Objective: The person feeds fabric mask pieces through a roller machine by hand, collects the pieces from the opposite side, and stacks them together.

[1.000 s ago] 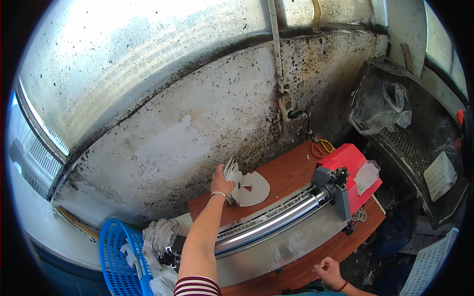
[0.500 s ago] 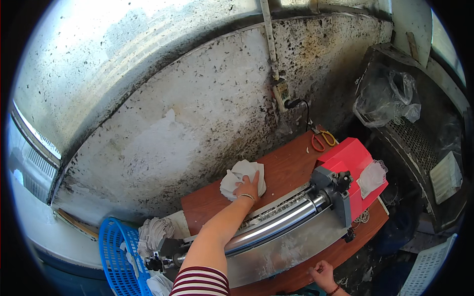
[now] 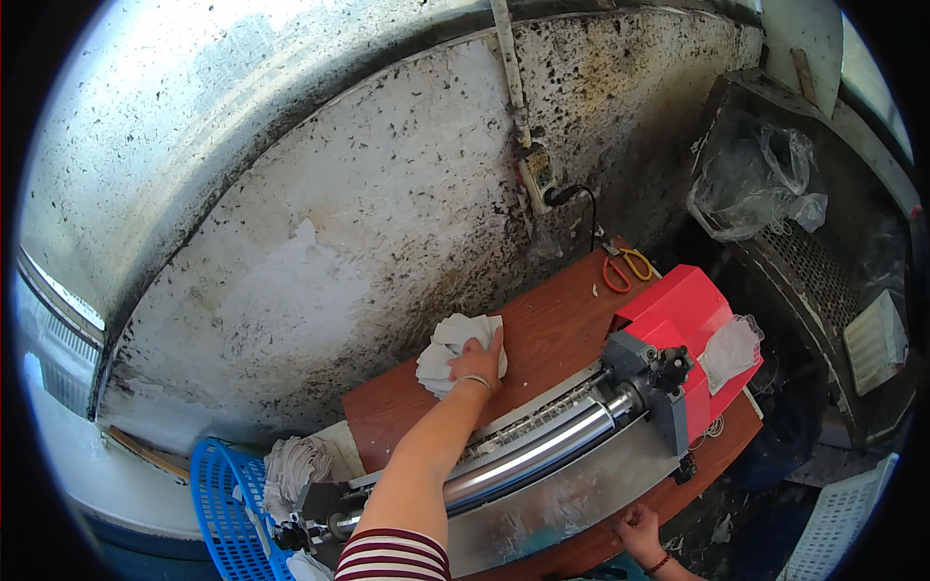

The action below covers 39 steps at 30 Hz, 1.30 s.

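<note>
My left hand (image 3: 475,364) reaches over the roller machine to a fanned stack of white flat pieces (image 3: 438,351) on the brown table. Its fingers curl over the top of the stack, and the thumb lies along the right side. The pieces look thin and soft; their material I cannot tell. Below my arm lies the machine's shiny metal roller (image 3: 533,457), with a steel plate (image 3: 572,499) sloping in front of it. At the table's near edge my right hand (image 3: 639,535) has its fingers curled in, with nothing visible in them.
Scissors with red and yellow handles (image 3: 628,271) lie at the table's (image 3: 562,290) far corner. A red cover (image 3: 668,315) stands at the machine's right end. At left is a blue basket (image 3: 215,484) beside a greyish-white bundle (image 3: 294,470). A pale basket (image 3: 841,518) stands at lower right.
My left hand's fingers have drawn in on the white stack, with the thumb now along its right side. My right hand has shifted slightly at the table edge. The whole view has shifted a little.
</note>
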Each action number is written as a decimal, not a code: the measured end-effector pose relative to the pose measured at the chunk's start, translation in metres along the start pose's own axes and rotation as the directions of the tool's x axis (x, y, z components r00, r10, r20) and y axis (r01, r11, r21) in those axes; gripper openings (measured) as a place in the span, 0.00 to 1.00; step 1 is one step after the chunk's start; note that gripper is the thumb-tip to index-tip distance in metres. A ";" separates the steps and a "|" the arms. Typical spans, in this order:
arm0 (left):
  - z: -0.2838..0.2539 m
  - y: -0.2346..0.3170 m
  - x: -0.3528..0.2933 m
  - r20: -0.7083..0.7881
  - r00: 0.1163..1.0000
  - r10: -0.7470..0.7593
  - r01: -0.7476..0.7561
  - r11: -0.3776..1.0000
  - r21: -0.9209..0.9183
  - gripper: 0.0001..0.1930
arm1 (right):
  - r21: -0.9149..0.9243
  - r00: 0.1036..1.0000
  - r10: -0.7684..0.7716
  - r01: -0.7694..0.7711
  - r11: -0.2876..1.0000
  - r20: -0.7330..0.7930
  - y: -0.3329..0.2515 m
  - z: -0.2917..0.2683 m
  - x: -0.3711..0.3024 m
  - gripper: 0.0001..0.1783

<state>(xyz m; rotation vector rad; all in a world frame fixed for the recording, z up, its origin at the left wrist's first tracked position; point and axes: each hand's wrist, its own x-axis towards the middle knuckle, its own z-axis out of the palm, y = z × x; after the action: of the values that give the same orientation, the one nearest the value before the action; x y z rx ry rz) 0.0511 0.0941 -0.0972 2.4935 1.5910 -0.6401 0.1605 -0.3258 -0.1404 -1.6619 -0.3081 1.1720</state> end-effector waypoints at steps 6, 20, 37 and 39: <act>-0.048 -0.052 -0.022 -0.107 0.993 -0.055 0.006 0.911 -0.412 0.52 | 0.011 0.999 0.050 -0.050 0.999 -0.003 -0.007 -0.008 -0.009 0.13; -0.028 -0.089 -0.035 -0.175 0.983 -0.060 -0.075 0.734 -0.675 0.42 | -0.003 0.996 0.021 -0.021 1.000 0.090 -0.043 0.011 -0.045 0.12; -0.034 -0.059 -0.041 -0.085 0.954 0.289 -0.296 0.951 -0.092 0.23 | -0.167 0.992 -0.065 0.084 0.982 0.112 -0.015 0.006 -0.033 0.12; -0.040 -0.049 -0.047 -0.106 0.952 0.288 -0.297 0.951 -0.082 0.23 | -0.170 0.992 -0.067 0.084 0.982 0.104 -0.025 0.008 -0.037 0.12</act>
<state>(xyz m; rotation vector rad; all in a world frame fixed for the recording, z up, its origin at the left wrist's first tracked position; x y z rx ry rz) 0.0018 0.0891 -0.0352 2.6441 1.2061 -0.4025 0.1440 -0.3350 -0.0995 -1.7304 -0.5444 1.1993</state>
